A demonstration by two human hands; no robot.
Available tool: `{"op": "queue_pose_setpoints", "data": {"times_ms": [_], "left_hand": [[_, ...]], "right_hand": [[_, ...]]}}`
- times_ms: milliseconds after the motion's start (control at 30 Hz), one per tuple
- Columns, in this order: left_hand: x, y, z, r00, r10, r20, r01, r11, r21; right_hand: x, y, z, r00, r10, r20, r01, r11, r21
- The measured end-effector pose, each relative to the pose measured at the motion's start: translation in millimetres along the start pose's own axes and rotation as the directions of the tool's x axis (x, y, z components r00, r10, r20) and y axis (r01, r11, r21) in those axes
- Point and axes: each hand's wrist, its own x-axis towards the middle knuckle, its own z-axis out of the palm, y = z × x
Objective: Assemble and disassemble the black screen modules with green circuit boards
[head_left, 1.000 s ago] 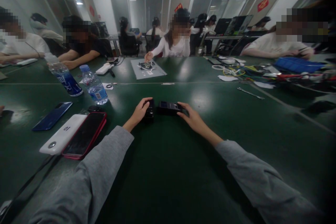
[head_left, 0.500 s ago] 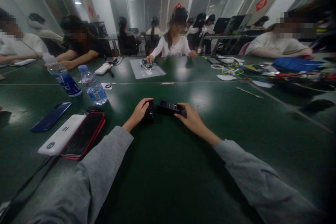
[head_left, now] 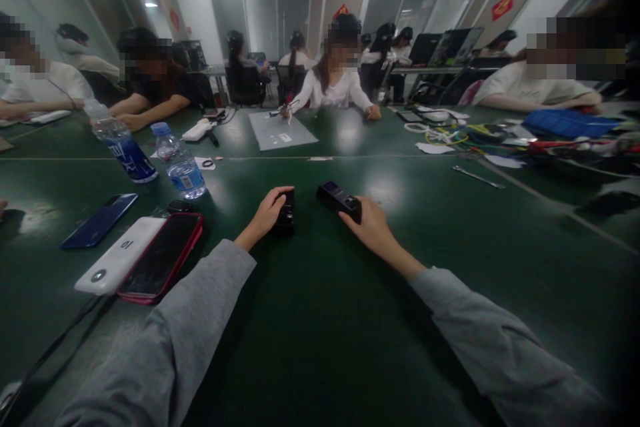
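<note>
My left hand (head_left: 265, 217) is closed around a black boxy device (head_left: 287, 212) that stands lengthwise on the green table, its thumb lying across the top. Part of that device is hidden behind the fingers. To the right, a second black handheld device (head_left: 336, 196), with a small dark screen at its far end and buttons nearer the hand, is gripped at its near end by my right hand (head_left: 371, 225). It points up and to the left. A gap of bare table separates the two devices.
Left of my arm lie a red-cased phone (head_left: 163, 257), a white power bank (head_left: 120, 255) and a blue phone (head_left: 100, 220). Two bottles (head_left: 183, 167) stand behind. A wrench (head_left: 479, 177) and tangled cables (head_left: 465, 133) lie right. Across the table, a person works at a grey mat (head_left: 280, 132).
My right hand has shifted slightly right and turned its device, so its far end now angles away and sits farther from the left device. The left hand keeps its hold.
</note>
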Motion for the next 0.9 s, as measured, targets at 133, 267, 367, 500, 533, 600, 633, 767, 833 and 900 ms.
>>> {"op": "queue_pose_setpoints", "data": {"times_ms": [133,267,367,500,533,600,633,767,833,900], "left_hand": [[-1.1,-0.5,0.0,1.0,-0.007,-0.002,0.007,1.0,-0.003],[-1.0,-1.5,-0.7,1.0,0.0,0.005,0.0,1.0,0.018],[-0.5,-1.8,-0.8,1.0,0.018,0.006,-0.018,1.0,0.021],[0.0,-0.7,-0.2,1.0,0.028,-0.004,-0.028,0.999,0.039],[0.2,-0.7,-0.1,1.0,0.03,-0.004,-0.03,0.999,0.043],[0.8,-1.6,0.1,1.0,0.031,-0.004,-0.03,0.999,0.043],[1.1,-2.3,0.0,1.0,0.031,-0.003,-0.031,0.999,0.04],[1.7,-5.1,-0.4,0.999,0.034,0.001,-0.034,0.999,0.029],[1.3,-4.9,-0.6,1.0,0.031,0.003,-0.031,0.999,0.026],[0.5,-3.8,-0.6,1.0,0.025,0.006,-0.025,0.999,0.02]], "right_hand": [[-0.1,-4.2,-4.3,0.999,0.0,0.045,-0.003,0.997,0.074],[-0.6,-7.1,-7.2,0.996,0.015,0.084,-0.03,0.984,0.178],[-1.3,-9.2,-8.8,0.992,0.015,0.124,-0.045,0.97,0.238],[-2.4,-13.0,-11.3,0.989,-0.013,0.144,-0.026,0.964,0.266],[-2.6,-13.8,-11.8,0.989,-0.022,0.143,-0.017,0.964,0.265],[-2.8,-15.0,-12.3,0.989,-0.03,0.146,-0.009,0.965,0.263],[-3.0,-15.3,-12.4,0.988,-0.032,0.152,-0.009,0.965,0.262],[-3.4,-15.7,-12.0,0.984,-0.065,0.164,0.023,0.969,0.244],[-3.4,-16.0,-12.0,0.983,-0.094,0.161,0.056,0.972,0.229],[-3.2,-16.5,-12.1,0.982,-0.108,0.153,0.074,0.974,0.212]]}}
